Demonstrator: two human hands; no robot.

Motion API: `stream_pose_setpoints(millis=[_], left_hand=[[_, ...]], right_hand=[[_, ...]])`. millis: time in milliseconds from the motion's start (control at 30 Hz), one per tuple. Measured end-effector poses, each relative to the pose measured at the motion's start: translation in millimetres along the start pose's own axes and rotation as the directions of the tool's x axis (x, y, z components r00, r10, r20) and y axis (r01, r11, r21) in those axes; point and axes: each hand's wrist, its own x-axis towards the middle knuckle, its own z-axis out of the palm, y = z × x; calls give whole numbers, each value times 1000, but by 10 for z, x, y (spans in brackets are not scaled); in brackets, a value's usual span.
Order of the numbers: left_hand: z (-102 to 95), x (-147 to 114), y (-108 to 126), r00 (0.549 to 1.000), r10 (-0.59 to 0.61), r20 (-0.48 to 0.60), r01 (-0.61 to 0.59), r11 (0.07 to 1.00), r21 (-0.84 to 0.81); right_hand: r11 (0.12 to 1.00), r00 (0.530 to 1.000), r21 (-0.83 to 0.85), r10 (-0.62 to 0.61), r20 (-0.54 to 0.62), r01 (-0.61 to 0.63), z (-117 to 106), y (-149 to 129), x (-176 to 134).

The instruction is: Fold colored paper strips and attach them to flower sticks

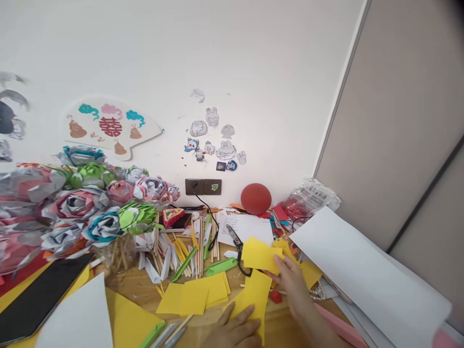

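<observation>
Between thumb and fingers, my right hand [290,275] pinches a small yellow paper piece [261,256], raised a little over the table. My left hand [237,326] lies with its fingers spread on a longer yellow paper strip [258,295] at the front of the table. To the left is a stack of yellow paper rectangles [195,294]. A pair of black-handled scissors [237,244] lies just behind the raised piece, its handles partly covered by yellow paper.
Paper flowers [79,203] crowd the left side. Wooden sticks [201,246] and folded paper lie mid-table. A black tablet-like slab [43,299] rests at front left. A red balloon [255,198] sits by the wall; a large white sheet [369,270] is at right.
</observation>
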Motion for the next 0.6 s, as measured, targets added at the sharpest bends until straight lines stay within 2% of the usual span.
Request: stream_pose_setpoints(millis=[67,133,200,233,267,333,400,467,600], left_hand=[[8,-6,-7,999,4,-36,-5,1000,-24],[-32,9,3,984,-30,-175,27,999,-23],[-137,45,31,927,-137,-350,132,991,-38],[-207,64,47,894,-212,-395,207,977,-56],[-279,81,62,878,-298,-374,301,952,-53],[-392,90,78,866,-397,-306,425,904,32],[-425,57,68,879,-401,-258,444,886,137],[-377,-7,40,899,-392,-198,429,880,205],[-194,-117,5,912,-398,-99,410,886,215]], right_hand=[[999,999,-37,-26,-29,25,-92,-82,55],[978,999,-206,-24,39,31,-151,-142,66],[884,984,-462,15,178,70,-161,-149,37],[822,972,-560,40,230,99,-149,-130,12],[764,963,-630,47,267,138,-128,-98,-17],[655,951,-719,-1,308,234,-73,-11,-81],[519,932,-785,-72,355,339,-20,74,-144],[402,911,-822,-87,404,403,16,132,-195],[390,917,-836,-58,396,386,53,143,-238]])
